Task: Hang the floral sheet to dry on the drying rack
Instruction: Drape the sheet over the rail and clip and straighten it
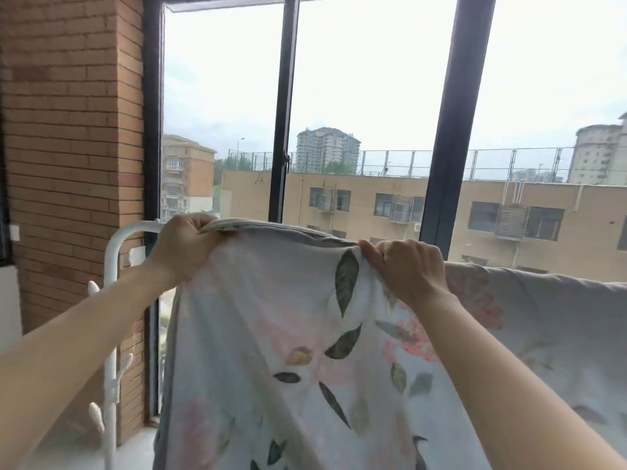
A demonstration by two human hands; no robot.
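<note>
Both hands [185,247] [410,271] pinch floral sheet's [278,317] top edge (rack [113,252] leftward)

Brick pillar [71,130] seemingly close beside rack [113,247]

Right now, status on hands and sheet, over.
Left hand, right hand grip floral sheet by top edge. Sheet up at drying rack top bar. Nothing blocking seen.
</note>
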